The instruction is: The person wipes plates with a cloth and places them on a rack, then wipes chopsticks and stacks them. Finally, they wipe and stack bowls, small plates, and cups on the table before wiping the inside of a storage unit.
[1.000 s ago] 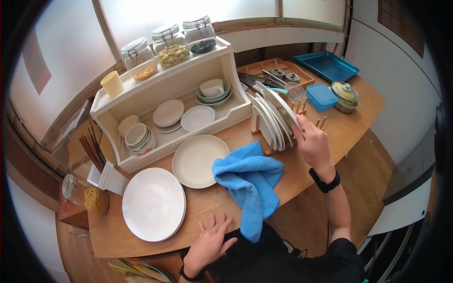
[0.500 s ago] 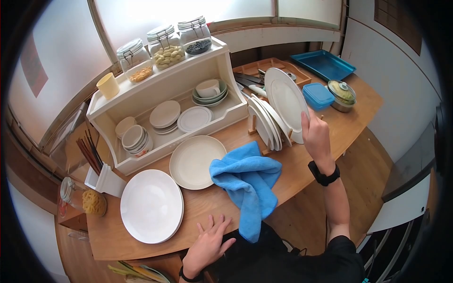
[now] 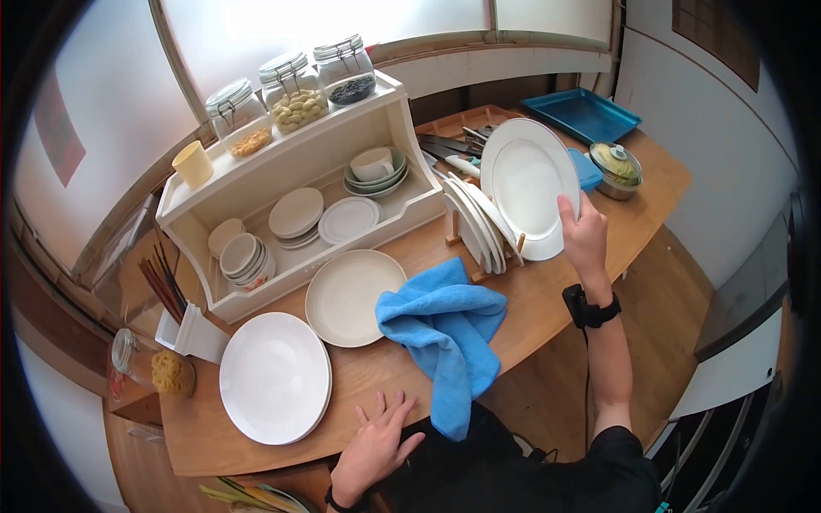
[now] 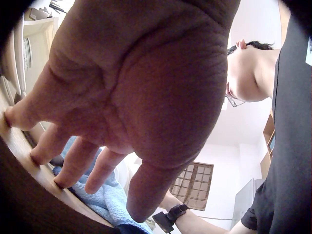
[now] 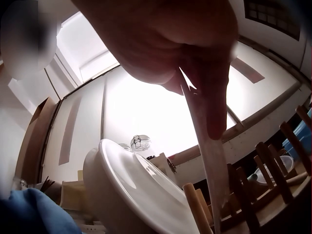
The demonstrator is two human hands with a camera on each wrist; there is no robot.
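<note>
My right hand (image 3: 586, 238) pinches a white oval plate (image 3: 528, 184) by its right edge, thumb on the face. The plate stands tilted at the right of a wooden dish rack (image 5: 239, 195), its lower edge among the pegs in the right wrist view. Several white plates (image 3: 469, 224) lean upright in the rack to its left. At the table's front edge my left hand (image 3: 374, 453) rests with fingers spread, fingertips (image 4: 63, 180) on the tabletop. A crumpled blue towel (image 3: 440, 321) lies between the hands.
Large white plates (image 3: 274, 376) and a cream plate (image 3: 355, 299) lie on the left. Behind stands a white shelf (image 3: 256, 295) with dishes, topped by glass jars (image 3: 293, 98). Beyond the rack are knives (image 3: 445, 150), a blue tray (image 3: 586, 115) and a lidded pot (image 3: 617, 175).
My right hand has drawn the oval plate away from the other plates and turned its face toward me. The left hand has stayed at the table edge.
</note>
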